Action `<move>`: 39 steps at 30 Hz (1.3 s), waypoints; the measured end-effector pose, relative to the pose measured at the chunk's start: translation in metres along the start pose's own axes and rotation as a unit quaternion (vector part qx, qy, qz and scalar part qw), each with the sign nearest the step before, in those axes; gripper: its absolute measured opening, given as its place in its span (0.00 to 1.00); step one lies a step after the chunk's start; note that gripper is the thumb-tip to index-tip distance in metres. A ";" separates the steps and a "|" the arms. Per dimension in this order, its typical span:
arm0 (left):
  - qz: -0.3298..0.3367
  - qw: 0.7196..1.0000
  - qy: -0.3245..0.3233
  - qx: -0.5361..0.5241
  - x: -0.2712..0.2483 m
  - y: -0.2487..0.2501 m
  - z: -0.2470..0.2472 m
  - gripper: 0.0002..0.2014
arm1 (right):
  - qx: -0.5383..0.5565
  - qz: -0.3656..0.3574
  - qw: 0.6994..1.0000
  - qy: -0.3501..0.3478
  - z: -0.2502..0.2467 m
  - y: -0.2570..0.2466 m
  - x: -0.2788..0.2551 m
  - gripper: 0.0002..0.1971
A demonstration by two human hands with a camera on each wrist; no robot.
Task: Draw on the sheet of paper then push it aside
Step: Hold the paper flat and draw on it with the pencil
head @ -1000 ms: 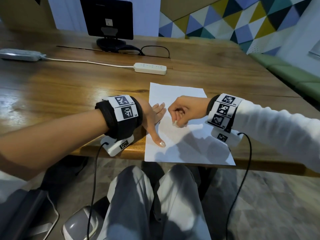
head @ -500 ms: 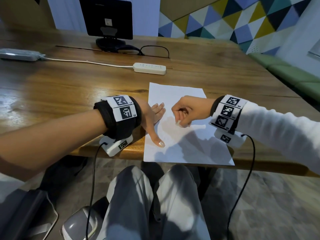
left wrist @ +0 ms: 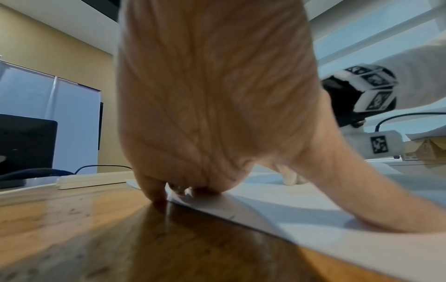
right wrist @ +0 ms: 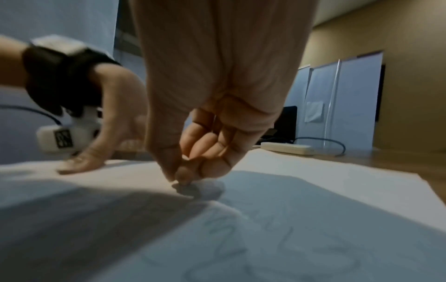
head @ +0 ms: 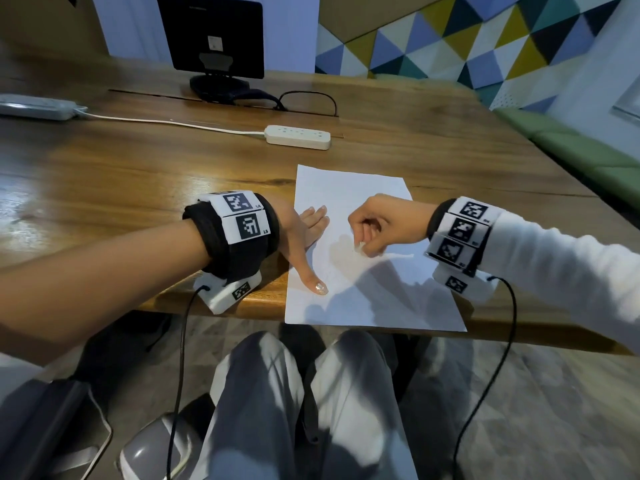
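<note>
Paper (head: 349, 188) is lying at the near edge of the table (head: 138, 174), where your left hand (head: 304, 233) is pressing it flat with spread fingers while your right hand (head: 381, 226) is pinching a small pale drawing stub (head: 360, 247) mid-sheet, risking a skidding sheet if that pressure eases.

left hand (head: 304, 233) flat, fingers spread; right hand (head: 384, 225) curled, seemingly pinching something.
</note>
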State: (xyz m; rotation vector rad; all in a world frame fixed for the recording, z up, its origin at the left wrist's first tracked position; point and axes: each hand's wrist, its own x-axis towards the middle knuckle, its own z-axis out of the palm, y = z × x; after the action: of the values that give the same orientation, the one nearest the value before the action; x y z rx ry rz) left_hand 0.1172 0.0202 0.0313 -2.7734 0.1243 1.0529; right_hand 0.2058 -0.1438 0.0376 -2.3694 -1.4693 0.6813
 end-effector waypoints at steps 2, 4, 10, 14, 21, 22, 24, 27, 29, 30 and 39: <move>-0.001 1.000 -0.003 0.002 0.001 0.000 -0.001 0.67 | 0.015 0.000 1.000 -0.023 0.001 -0.001 -0.003 0.08; -0.003 1.000 -0.006 0.004 0.002 0.001 -0.002 0.67 | 0.009 0.003 1.000 0.020 0.000 0.002 0.000 0.05; -0.003 1.000 0.001 0.006 0.001 0.000 -0.001 0.67 | 0.024 -0.008 0.999 -0.024 0.004 -0.005 0.002 0.06; -0.003 1.000 -0.002 0.007 0.003 -0.001 -0.002 0.68 | 0.008 -0.012 0.999 0.050 0.001 -0.005 0.017 0.07; -0.006 1.000 -0.005 0.002 0.004 0.000 -0.001 0.67 | 0.028 0.004 0.998 0.056 -0.004 -0.006 0.032 0.05; -0.006 1.000 -0.004 -0.002 0.003 0.000 -0.001 0.67 | 0.024 0.006 0.997 0.069 -0.002 -0.007 0.034 0.07; -0.010 1.000 -0.005 -0.007 0.001 0.000 -0.001 0.66 | 0.037 0.002 0.998 0.046 0.001 -0.011 0.035 0.11; -0.009 1.000 -0.007 -0.012 0.002 0.001 -0.001 0.66 | 0.048 0.005 0.998 0.032 -0.003 -0.010 0.036 0.10; -0.008 1.000 -0.005 -0.015 0.001 0.001 -0.001 0.67 | 0.031 0.012 0.997 0.067 -0.004 -0.010 0.040 0.10; -0.011 1.000 -0.007 -0.020 -0.001 0.001 -0.001 0.67 | 0.024 0.010 0.997 0.069 -0.001 -0.011 0.040 0.11; -0.017 0.999 -0.018 -0.033 -0.006 0.002 -0.002 0.64 | 0.013 -0.007 0.999 0.038 0.005 -0.022 0.037 0.10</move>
State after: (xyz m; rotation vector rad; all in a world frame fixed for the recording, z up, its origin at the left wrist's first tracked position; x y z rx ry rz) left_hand 0.1139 0.0182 0.0367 -2.8034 0.0381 1.1175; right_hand 0.2006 -0.1010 0.0342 -2.3369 -1.4360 0.5973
